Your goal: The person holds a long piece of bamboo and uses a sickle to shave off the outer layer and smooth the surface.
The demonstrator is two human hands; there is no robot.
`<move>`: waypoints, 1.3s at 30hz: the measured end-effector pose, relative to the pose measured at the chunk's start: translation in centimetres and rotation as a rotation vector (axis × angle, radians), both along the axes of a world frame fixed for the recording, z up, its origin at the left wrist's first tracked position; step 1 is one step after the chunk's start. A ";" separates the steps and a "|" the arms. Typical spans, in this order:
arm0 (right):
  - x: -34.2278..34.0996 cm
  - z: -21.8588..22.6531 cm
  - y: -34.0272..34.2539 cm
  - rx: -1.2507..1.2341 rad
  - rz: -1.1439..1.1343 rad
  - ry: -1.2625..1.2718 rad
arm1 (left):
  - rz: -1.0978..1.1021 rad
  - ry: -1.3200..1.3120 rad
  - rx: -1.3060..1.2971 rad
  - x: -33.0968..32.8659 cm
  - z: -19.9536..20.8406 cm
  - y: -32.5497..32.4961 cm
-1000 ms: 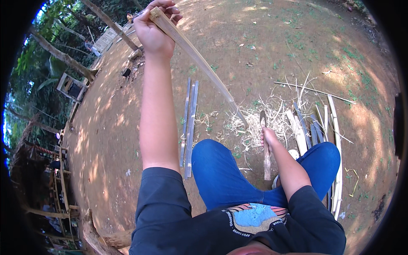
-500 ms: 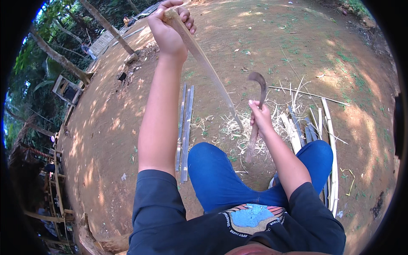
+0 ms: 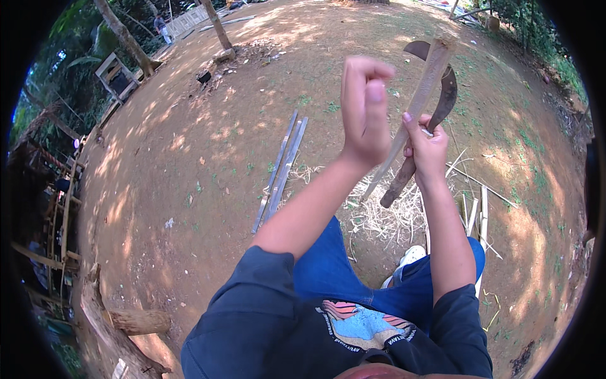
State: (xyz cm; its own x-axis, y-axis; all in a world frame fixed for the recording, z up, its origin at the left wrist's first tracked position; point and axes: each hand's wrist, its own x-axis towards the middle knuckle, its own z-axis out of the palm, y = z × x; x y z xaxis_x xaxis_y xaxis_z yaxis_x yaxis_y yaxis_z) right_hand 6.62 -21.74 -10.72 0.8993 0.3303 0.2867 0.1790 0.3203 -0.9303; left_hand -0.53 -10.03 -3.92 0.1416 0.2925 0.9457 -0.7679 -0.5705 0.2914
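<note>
My right hand point(image 3: 429, 151) is closed round the wooden handle of a sickle point(image 3: 447, 95), its dark curved blade pointing up and bending left. The same hand also pinches a long split bamboo strip point(image 3: 424, 85) under its thumb. The strip slants from upper right to lower left and crosses in front of the blade. Just left of the strip, my left hand point(image 3: 368, 114) is raised, apart from it and slightly blurred. Its fingers are bent and the thumb stands away from them, with nothing seen between.
Pale shavings point(image 3: 394, 218) lie on the dirt before my knees. Two long flat strips point(image 3: 287, 164) rest left of them, and cut bamboo pieces point(image 3: 483, 218) lie by my right leg. Logs point(image 3: 136, 321) are at lower left. A person point(image 3: 162, 28) stands far off near the trees.
My left hand has let go of the bamboo strip's upper end and come down to the right. My right hand has risen and now grips the strip together with the sickle. The view has shifted.
</note>
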 end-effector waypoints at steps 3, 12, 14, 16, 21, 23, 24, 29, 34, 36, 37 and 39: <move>0.1 0.4 0.1 0.122 -0.067 0.022 | -0.278 0.459 -0.414 -3.0 -11.3 -1.8; -0.3 4.2 -3.8 0.297 -0.007 0.096 | -0.576 1.032 -1.135 -2.6 -25.7 -1.5; 0.4 3.5 -4.5 0.329 0.032 0.156 | -0.808 0.914 -1.193 -1.9 -24.6 -0.9; 0.9 2.1 -4.8 0.424 0.092 0.287 | -0.883 0.754 -1.147 -1.2 -23.3 -0.5; 2.0 -3.2 -5.8 0.562 0.127 0.522 | -0.852 0.336 -0.939 -0.7 -18.1 -0.1; 1.4 -4.8 -5.2 0.533 0.078 0.606 | -0.883 0.163 -1.147 -1.1 -16.9 0.0; 1.3 -5.8 -5.0 0.474 0.063 0.618 | -0.873 0.130 -1.167 -1.3 -17.2 0.4; 1.6 -13.2 -5.5 0.238 -0.022 0.697 | -0.727 0.029 -1.063 -2.8 -14.3 2.9; 3.2 -21.1 -5.8 0.004 -0.248 0.729 | -0.464 0.068 -1.086 -4.5 -10.9 7.0; 3.9 -23.1 -5.9 0.026 -0.259 0.695 | -0.385 0.080 -1.095 -4.5 -10.0 8.1; 3.7 -23.3 -5.5 -0.011 -0.233 0.679 | -0.367 0.106 -1.087 -4.7 -9.7 8.5; 3.1 -22.8 -4.6 -0.090 -0.205 0.650 | -0.351 0.171 -1.083 -4.7 -9.3 8.7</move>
State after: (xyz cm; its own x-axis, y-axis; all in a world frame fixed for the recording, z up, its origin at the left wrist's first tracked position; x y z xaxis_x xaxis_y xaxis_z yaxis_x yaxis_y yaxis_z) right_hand 9.75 -26.31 -33.53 0.9262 0.1320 -0.3533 -0.3762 0.2557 -0.8906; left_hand -5.25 -1.33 -13.20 0.4779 0.8591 0.1834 -0.7382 0.2795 0.6140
